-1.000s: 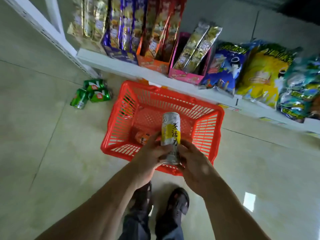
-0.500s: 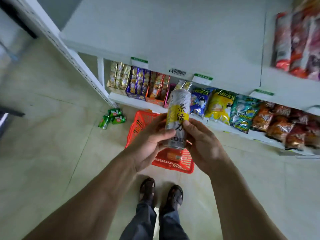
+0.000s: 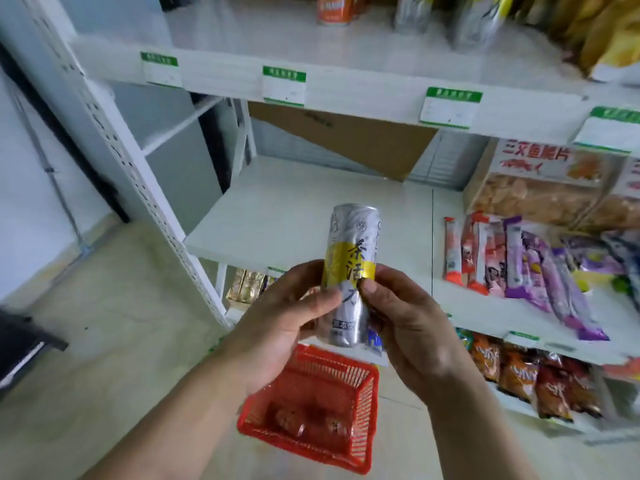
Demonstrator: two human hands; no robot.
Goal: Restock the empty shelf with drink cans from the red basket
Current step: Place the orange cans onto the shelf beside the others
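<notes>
A tall silver can with a yellow label [image 3: 350,258] stands upright in the air in front of me. My left hand [image 3: 287,317] grips its lower left side and my right hand [image 3: 401,317] grips its lower right side, thumbs on the label. Behind the can lies a bare white shelf board [image 3: 284,216], level with the can's top. The red basket [image 3: 360,441] sits on the floor below my hands, with a few orange cans [image 3: 294,419] blurred inside it.
Snack packs [image 3: 519,261] fill the right part of the same shelf. The shelf above [image 3: 346,57] carries green price tags along its edge and an orange can [image 3: 334,8]. More snack bags [image 3: 533,379] line the lower shelf. A white perforated upright [image 3: 138,174] stands at the left.
Both hands have lifted the can from over the basket up to shelf height. My view has risen from the floor to the middle shelves, and the basket has dropped to the bottom of the frame.
</notes>
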